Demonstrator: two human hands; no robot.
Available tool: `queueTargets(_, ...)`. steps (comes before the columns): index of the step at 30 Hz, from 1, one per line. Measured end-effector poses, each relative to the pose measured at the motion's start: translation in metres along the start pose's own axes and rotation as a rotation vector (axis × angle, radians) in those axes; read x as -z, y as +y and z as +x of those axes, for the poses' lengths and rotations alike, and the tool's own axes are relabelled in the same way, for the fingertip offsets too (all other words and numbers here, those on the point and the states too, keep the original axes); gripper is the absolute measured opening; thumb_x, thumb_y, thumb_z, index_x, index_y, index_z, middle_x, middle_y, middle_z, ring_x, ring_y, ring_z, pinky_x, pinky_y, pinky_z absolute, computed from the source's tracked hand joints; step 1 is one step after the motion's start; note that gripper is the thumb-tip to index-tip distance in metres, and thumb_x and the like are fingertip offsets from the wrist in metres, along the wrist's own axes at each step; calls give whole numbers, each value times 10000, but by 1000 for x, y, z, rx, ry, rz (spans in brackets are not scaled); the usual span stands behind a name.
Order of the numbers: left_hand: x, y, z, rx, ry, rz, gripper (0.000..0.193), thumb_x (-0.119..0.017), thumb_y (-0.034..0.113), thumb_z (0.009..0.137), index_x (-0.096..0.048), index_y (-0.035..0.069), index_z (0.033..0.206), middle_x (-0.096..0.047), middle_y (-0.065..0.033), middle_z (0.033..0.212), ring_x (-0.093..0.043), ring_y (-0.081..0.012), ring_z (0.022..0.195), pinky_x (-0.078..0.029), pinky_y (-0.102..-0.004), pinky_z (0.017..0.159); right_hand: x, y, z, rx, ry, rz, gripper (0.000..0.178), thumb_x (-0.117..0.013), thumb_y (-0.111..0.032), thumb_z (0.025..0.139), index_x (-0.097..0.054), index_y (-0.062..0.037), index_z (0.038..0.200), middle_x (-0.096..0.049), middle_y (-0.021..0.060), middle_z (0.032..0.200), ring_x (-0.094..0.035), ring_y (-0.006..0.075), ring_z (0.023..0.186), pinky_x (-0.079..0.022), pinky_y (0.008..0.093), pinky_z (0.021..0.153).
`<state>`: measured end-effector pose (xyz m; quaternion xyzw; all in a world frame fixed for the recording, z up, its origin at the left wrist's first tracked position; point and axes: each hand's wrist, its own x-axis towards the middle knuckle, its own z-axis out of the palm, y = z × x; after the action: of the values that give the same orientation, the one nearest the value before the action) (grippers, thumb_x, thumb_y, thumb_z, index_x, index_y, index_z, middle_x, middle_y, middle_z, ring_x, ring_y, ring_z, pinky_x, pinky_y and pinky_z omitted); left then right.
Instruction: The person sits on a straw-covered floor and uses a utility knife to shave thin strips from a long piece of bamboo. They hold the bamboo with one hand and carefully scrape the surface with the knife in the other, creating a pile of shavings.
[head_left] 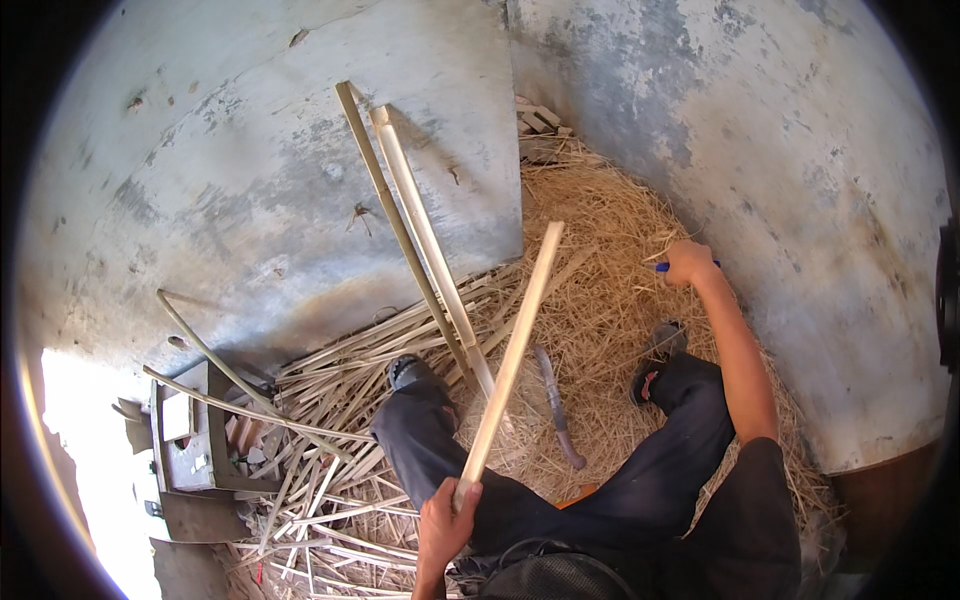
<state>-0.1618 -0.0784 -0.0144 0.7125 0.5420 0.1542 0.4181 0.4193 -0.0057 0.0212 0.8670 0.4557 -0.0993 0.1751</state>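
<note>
My left hand (445, 525) is closed around the lower end of a long, pale split bamboo strip (513, 350), which slants up and away in front of my left leg. Out to the far right, my right hand (690, 262) is in a fist around a slim blue thing (662, 267); only its ends show beside the fingers, so its kind is hidden. Between my feet a knife with a long, slightly curved blade (551, 385) lies on the shavings. Two long split bamboo pieces (410, 195) lean against the wall beyond my left foot.
Bamboo shavings (600, 215) cover the floor ahead and to the right. Loose bamboo strips (340, 375) pile up on the left, beside a grey box-like frame (195, 450). Weathered walls (250, 180) meet in a corner ahead. Broken bricks (538, 118) lie in that corner.
</note>
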Motion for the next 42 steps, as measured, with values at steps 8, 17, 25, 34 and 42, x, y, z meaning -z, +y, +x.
queueTargets(8,-10,21,45,-34,-117,-268,303,-739,200,1005,-619,19,1216,-745,-109,787,-688,-170,646,-514,-326,615,9,0,-15,-169,255,130,248,-826,-237,860,-766,-6,927,-757,153,913,-749,330,838,-610,472,772)
queueTargets(17,-21,41,66,-194,-214,-475,310,-601,104,1087,-549,4,1376,-708,-60,938,-588,-63,711,-452,-228,569,11,-3,-51,252,32,357,432,-811,-444,916,-768,-35,1047,-762,155,1005,-750,300,961,-577,456,862)
queueTargets(25,-12,55,73,-213,-267,-542,351,-450,158,1155,-485,-34,1447,-658,-71,974,-555,-84,719,-488,-235,641,24,-22,-71,301,385,793,493,-728,-479,1003,-695,-71,1278,-735,117,1015,-702,236,912,-538,416,814)
queueTargets(34,-9,95,76,-215,-402,-832,401,-421,181,1168,-485,-47,1492,-688,-105,1095,-560,-106,839,-498,-264,726,44,-107,-146,706,125,1403,375,-680,-387,1064,-722,-57,1237,-623,-46,781,-514,56,690,-419,260,661)
queueTargets(42,-16,89,80,-330,-482,-802,506,-463,309,1168,-451,-48,1526,-682,-119,1122,-618,-121,886,-533,-275,751,41,-127,-156,673,132,1633,300,-689,-310,1065,-755,-17,1054,-731,5,813,-586,64,703,-452,261,683)
